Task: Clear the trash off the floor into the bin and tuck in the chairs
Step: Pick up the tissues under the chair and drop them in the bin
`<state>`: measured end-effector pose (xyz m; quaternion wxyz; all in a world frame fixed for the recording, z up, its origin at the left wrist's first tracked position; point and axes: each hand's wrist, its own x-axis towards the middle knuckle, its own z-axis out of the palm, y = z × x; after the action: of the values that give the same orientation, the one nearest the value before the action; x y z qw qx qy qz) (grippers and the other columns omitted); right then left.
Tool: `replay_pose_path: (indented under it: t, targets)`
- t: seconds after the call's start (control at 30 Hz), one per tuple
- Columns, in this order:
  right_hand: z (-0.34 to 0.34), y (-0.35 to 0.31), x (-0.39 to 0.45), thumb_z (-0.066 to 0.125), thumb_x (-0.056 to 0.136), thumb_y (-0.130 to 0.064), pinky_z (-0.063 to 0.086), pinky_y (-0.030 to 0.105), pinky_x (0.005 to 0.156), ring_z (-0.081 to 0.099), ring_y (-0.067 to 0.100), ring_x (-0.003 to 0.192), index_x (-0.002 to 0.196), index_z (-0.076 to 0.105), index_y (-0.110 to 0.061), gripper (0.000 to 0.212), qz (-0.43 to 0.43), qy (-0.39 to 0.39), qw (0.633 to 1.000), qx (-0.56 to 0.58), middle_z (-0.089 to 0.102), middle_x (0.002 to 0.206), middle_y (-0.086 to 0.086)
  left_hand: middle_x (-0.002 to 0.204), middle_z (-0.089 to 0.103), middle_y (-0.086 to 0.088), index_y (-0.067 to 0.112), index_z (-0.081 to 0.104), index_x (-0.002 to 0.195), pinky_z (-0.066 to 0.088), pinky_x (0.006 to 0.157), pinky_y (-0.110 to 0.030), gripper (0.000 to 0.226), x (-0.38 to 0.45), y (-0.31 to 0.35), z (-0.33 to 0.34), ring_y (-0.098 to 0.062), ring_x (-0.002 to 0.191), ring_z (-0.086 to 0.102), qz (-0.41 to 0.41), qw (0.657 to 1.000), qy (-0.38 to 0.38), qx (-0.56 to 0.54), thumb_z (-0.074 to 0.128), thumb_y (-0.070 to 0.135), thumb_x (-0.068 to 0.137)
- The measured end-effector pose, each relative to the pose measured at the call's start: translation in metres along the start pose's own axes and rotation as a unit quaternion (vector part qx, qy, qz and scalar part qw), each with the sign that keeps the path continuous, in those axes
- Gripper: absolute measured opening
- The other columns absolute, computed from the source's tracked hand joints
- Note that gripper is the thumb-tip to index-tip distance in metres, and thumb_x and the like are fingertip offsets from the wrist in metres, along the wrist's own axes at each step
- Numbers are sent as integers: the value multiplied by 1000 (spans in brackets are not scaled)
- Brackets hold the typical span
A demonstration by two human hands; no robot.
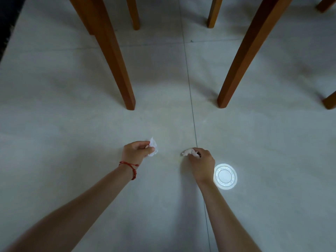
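My left hand (135,150), with a red cord bracelet at the wrist, is closed around a crumpled white paper scrap (153,147) just above the pale tiled floor. My right hand (201,161) pinches a second crumpled white paper scrap (187,152) that sticks out to the left of its fingers, low at the floor. The two hands are about a hand's width apart. Wooden chair legs (125,84) (234,77) stand just beyond the hands. No bin is in view.
A bright round reflection of a ceiling lamp (225,176) shines on the floor (72,133) beside my right wrist. More wooden legs (134,15) (213,13) stand farther back, and others (330,100) at the right edge. A dark strip (7,24) borders the floor at the far left.
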<state>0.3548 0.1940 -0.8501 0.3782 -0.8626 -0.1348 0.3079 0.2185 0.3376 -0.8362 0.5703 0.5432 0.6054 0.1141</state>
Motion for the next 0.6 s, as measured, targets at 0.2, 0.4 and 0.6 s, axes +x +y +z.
replay_pose_path:
  t: [0.2,0.4,0.6]
  targets:
    - [-34,-26,-23,67,71,-7,38,24,55,42,16,53,58,62,-16,16,138,7,968,211,48,50,-3,51,62,19,12,68,88,46,57,-7,23,-38,30,-1,11,45,53,-4,999,30,-21,73,-1,69]
    - [-92,-67,-63,68,72,-8,34,23,50,43,19,57,59,61,-16,16,137,-15,964,227,49,62,11,49,62,19,10,68,90,48,71,-20,25,-103,71,-6,12,46,53,-35,998,23,-40,74,-2,68]
    - [-149,-116,-112,65,74,-10,33,15,47,44,17,57,69,66,-8,6,139,-20,971,196,51,61,6,44,58,24,13,68,81,44,56,-3,19,-174,130,-33,12,46,52,-21,998,28,-43,72,-2,70]
